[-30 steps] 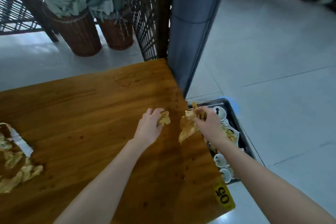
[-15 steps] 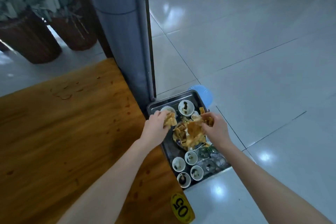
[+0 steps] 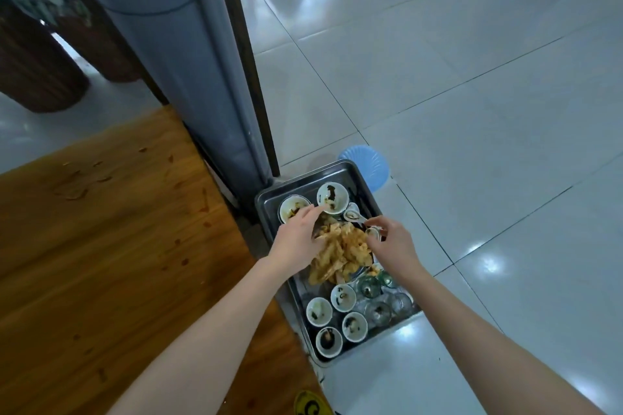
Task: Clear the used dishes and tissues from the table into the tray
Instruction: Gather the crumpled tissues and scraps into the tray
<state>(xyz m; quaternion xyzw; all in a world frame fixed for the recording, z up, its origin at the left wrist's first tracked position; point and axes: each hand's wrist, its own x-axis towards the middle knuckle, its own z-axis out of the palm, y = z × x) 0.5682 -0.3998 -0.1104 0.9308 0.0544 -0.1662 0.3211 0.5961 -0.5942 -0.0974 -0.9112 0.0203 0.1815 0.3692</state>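
A metal tray (image 3: 337, 166) sits low beside the wooden table (image 3: 101, 246). It holds several small white sauce bowls (image 3: 332, 195), glass cups (image 3: 369, 288) and white spoons (image 3: 354, 214). A heap of stained yellow-brown tissues (image 3: 340, 251) lies in its middle. My left hand (image 3: 298, 241) hovers over the heap's left side, fingers stretched toward the far bowls and touching the tissues. My right hand (image 3: 392, 244) is at the heap's right edge, fingers loosely curled beside a spoon (image 3: 373, 232), holding nothing I can see.
A blue plastic stool (image 3: 367, 160) shows under the tray's far corner. A grey pillar (image 3: 188, 61) stands against the table's far right corner. Wicker planters (image 3: 37, 71) are at the far left. White tiled floor spreads to the right. A yellow sticker (image 3: 310, 406) marks the table's near edge.
Both hands carried stained tissues from over the table to the tray and let them drop onto the heap. The view swung right and down toward the tray.
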